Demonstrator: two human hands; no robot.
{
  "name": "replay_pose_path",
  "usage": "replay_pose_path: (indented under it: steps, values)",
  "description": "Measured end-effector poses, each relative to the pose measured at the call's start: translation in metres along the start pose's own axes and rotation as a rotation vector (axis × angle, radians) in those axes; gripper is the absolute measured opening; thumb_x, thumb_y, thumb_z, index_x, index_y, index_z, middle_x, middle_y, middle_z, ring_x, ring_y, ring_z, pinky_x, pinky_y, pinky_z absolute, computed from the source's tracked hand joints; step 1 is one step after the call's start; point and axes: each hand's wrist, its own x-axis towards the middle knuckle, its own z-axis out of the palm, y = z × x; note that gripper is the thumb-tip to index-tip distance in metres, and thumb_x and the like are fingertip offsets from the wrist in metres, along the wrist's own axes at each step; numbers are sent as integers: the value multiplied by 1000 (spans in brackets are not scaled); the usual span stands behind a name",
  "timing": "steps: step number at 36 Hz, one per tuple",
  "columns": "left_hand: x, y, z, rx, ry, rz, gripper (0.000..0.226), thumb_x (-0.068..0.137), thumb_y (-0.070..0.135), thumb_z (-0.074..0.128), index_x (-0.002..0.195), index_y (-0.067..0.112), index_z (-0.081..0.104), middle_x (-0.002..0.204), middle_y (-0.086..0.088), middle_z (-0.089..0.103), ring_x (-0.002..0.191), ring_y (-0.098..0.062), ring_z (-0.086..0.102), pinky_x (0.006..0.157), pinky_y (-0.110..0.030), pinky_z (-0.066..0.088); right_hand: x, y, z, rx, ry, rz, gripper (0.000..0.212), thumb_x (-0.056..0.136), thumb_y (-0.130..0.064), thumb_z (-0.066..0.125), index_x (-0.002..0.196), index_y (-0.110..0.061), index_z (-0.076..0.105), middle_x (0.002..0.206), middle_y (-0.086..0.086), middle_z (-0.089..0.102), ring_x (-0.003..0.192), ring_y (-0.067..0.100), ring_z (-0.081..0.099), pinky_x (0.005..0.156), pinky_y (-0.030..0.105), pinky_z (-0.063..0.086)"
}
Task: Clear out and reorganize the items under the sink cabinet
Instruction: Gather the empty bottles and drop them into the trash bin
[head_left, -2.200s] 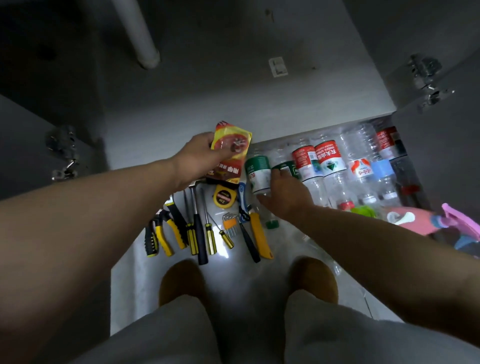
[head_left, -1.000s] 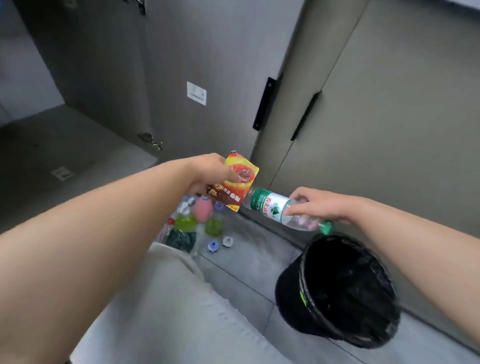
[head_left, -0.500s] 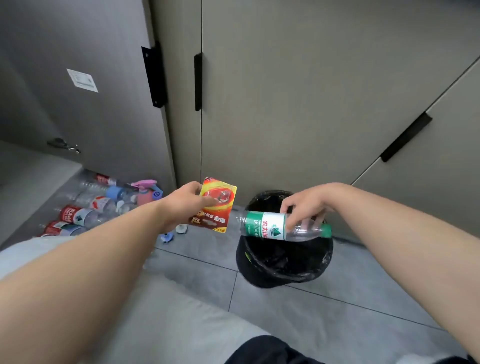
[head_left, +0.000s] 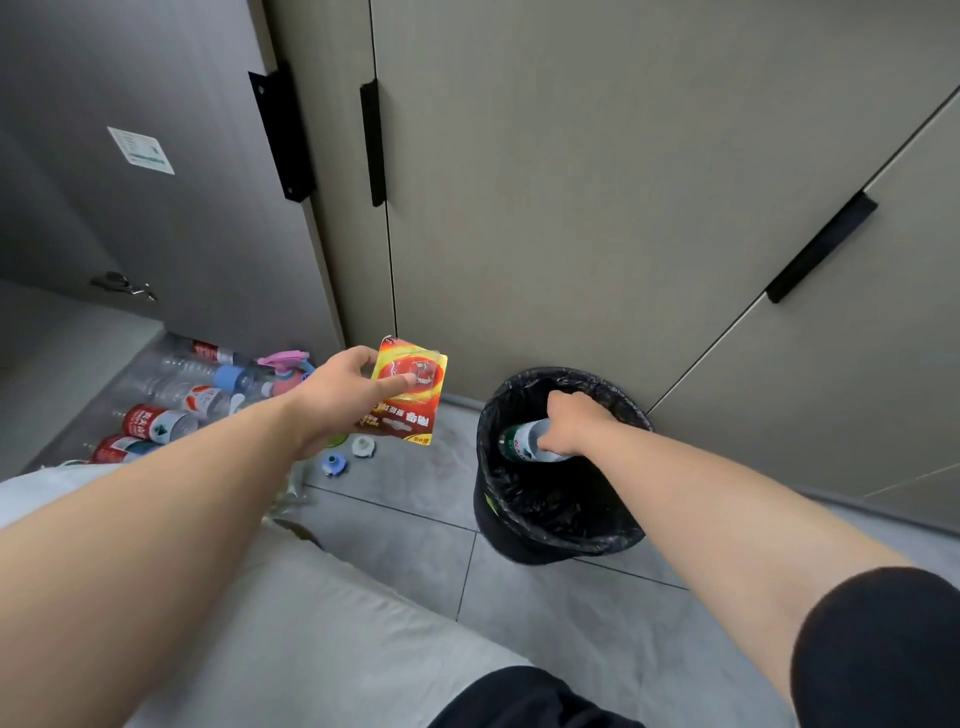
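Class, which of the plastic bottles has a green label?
The bottle in the right hand, inside the black bin; those lying left wear red or blue labels.

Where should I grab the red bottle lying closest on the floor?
Grip the clear plastic bottle with the red label around its middle, on the label band, coming down from above. It lies on its side among other bottles, so the round body faces up and is free to wrap, while its ends point sideways. The narrow cap end would probably be a harder hold.
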Motion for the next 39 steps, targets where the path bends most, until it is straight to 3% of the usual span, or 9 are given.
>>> replay_pose_path:
  steps: [5, 10, 14, 17, 19, 24, 30, 36, 39]
  values:
    - [0, 2, 1, 12, -4, -11, 61, 88, 47, 72, 139, 22, 47, 116, 0, 65, 102, -19, 68, 93, -43, 58, 9, 5, 15, 135, 77, 39, 37, 87, -16, 62, 123, -16, 55, 130, 13, 48, 105, 33, 59, 82, 34, 50]
    - [0, 4, 4, 6, -24, 1, 56, 88, 46, 73, 133, 23, 51, 110, 3, 67, 96, -15, 69, 72, -29, 55, 14, 7, 30, 313, 155, 19, 38, 91, -9, 59, 128, -20, 58, 127, 12, 55, 111, 31, 57, 87, 32, 48]
    - [-1, 5, 5, 4, -58, 8, 50, 88, 42, 75, 129, 23, 54, 111, 1, 69, 98, -18, 70, 80, -35, 58, 14, 6, 35, 358, 153, 5, 36, 95, -17, 58, 131, -20, 56, 126, 11, 59, 111, 29, 59, 86, 31, 47]
    - [-1, 7, 6, 13, -91, 17, 46, 88, 40, 76, 126, 23, 55, 113, -2, 70, 100, -21, 71, 89, -41, 59, 12, -3, 25, 449, 241, -26, 26, 93, -20, 58, 117, -22, 65, 118, 4, 66, 108, 25, 62, 93, 32, 50]
    - [-1, 8, 8, 6, -106, 32, 40, 88, 39, 76, 121, 25, 58, 110, -1, 72, 95, -18, 73, 76, -33, 59, 7, -14, 11, 645, 272, -90, 14, 93, -24, 60, 103, -23, 69, 105, 1, 72, 99, 21, 67, 91, 35, 54]
    - [-2, 13, 12, -4, -123, 80, 31, 86, 34, 79, 111, 25, 62, 98, 3, 78, 80, -9, 77, 66, -26, 58, -23, -41, -34, 1214, -241, -398, 41, 94, -53, 62, 120, -21, 66, 115, 9, 73, 103, 23, 73, 87, 38, 60]
    - [-4, 13, 12, -19, -156, 109, 39, 82, 33, 83, 113, 22, 62, 95, 1, 79, 87, -14, 77, 81, -37, 64, -30, -47, -49, 1123, -286, -501, 35, 91, -37, 72, 118, -17, 62, 109, 5, 75, 102, 18, 71, 82, 30, 57]
    - [-4, 6, 10, -27, -79, 117, 28, 91, 33, 76, 112, 20, 64, 105, -7, 74, 91, -13, 76, 85, -38, 63, -14, 3, -52, 972, -126, -186, 28, 80, -31, 74, 106, -23, 65, 91, -1, 70, 88, 17, 65, 81, 36, 51]
    - [-3, 4, 10, 6, -75, 105, 21, 95, 32, 71, 110, 18, 65, 104, -5, 75, 92, -14, 75, 86, -38, 62, -9, 27, -38, 733, -105, -32, 23, 85, -27, 66, 106, -21, 59, 88, 0, 67, 77, 15, 61, 62, 27, 45]
